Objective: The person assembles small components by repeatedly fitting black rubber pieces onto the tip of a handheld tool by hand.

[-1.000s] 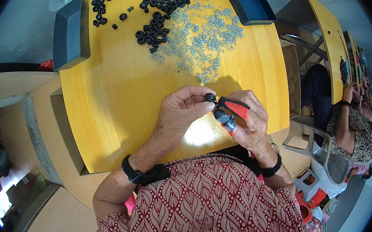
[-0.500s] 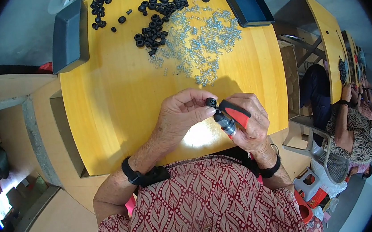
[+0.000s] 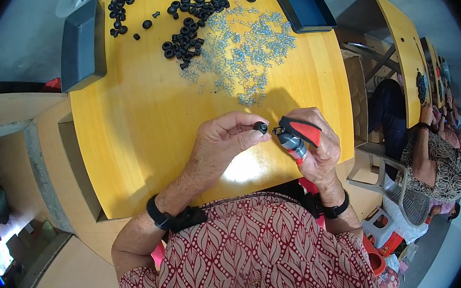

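Observation:
My left hand (image 3: 219, 142) pinches a small black knob-like part (image 3: 260, 127) between thumb and fingers, its round end turned up. Just to its right, my right hand (image 3: 322, 146) is closed around a hand tool (image 3: 295, 137) with a red-and-black handle and a silver barrel. The dark tip of the tool sits a short gap away from the black part. Both hands are above the near part of the yellow table (image 3: 141, 136). Beyond them lie a spread of tiny clear-bluish pieces (image 3: 247, 53) and a heap of black knob-like parts (image 3: 184, 43).
A dark tray (image 3: 83, 47) stands at the table's far left edge, and another dark tray (image 3: 303, 3) at the far right corner. A metal chair (image 3: 405, 199) is to the right. Past it, another person (image 3: 431, 152) sits at a yellow table (image 3: 409, 65).
My right hand has drawn the tool slightly to the right, so its tip has come apart from the black part. The left hand still holds the part in nearly the same place.

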The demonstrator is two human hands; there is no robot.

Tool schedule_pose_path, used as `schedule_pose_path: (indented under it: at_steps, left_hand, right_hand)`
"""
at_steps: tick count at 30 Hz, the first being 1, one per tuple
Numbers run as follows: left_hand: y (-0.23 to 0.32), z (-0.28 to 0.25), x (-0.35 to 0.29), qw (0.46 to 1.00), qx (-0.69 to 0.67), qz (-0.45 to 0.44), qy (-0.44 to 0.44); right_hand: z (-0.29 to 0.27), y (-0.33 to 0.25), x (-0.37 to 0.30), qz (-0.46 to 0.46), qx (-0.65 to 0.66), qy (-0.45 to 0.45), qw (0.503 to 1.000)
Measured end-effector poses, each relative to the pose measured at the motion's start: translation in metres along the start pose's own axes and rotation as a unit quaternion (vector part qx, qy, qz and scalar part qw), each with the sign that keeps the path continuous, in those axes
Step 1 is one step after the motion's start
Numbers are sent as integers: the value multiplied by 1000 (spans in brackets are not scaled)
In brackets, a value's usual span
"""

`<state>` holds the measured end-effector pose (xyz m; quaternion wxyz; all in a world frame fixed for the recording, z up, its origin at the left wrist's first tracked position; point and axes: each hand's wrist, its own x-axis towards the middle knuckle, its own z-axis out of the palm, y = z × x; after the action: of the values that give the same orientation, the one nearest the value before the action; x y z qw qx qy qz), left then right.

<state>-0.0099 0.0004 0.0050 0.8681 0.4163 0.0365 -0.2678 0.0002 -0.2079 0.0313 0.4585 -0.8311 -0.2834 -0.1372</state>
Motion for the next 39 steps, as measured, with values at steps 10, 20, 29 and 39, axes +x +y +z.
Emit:
schedule_pose_path:
  at_steps: [10,20,29,39]
  left_hand:
    - [-1,3,0,994,109,17,-17]
    - [-2,5,1,990,137,12,-13]
    - [-2,4,0,985,174,-2,-4]
    - [-3,2,1,989,146,-22,-8]
  right_hand:
    - [-14,0,6,-11,-26,-53,998]
    - [-18,-1,12,-43,-56,-110,991]
    - [-23,-5,19,-104,-126,-166,972]
    - [-10,4,9,-43,-27,-124,991]
